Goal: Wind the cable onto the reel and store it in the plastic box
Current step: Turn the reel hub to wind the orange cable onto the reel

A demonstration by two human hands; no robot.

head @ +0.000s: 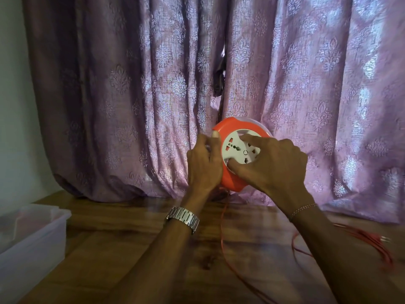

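An orange cable reel [235, 128] with a white socket face is held upright above the wooden table. My left hand [203, 163] grips its left rim, thumb on the orange edge. My right hand [274, 165] lies on the white socket plate, fingers and thumb pressed onto it. A thin orange cable [221, 238] hangs from under the reel and runs across the table toward me. More of it lies in loose strands [372, 240] at the right. The clear plastic box [32, 233] stands at the left edge, apart from both hands.
A purple patterned curtain [153, 95] hangs right behind the reel and bunches on the table's far edge. The wooden table [122, 233] stretches between the box and the cable. A pale wall shows at the far left.
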